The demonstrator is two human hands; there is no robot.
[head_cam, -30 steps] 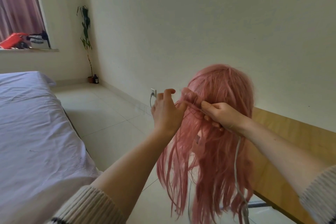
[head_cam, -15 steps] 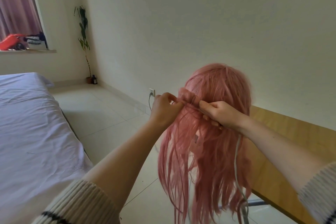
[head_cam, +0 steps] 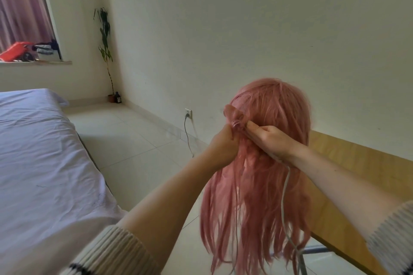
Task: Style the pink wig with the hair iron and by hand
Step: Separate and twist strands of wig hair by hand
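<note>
Being rolled by hand at centre right of the frame: one coiled lock point(head_cam: 234, 117) of the pink wig point(head_cam: 263, 163), which stands at the near end of the counter point(head_cam: 348, 163). Left hand point(head_cam: 223, 147): grip closed around the lock's base. Right hand point(head_cam: 268, 140): grip pinching the coil from the right. Hair iron: not being seen, though a pale cord point(head_cam: 285, 196) is hanging through the strands. Risks being judged: coil springing loose if either pinch slackens; cord being snagged in the hair; wig being tugged askew.
</note>
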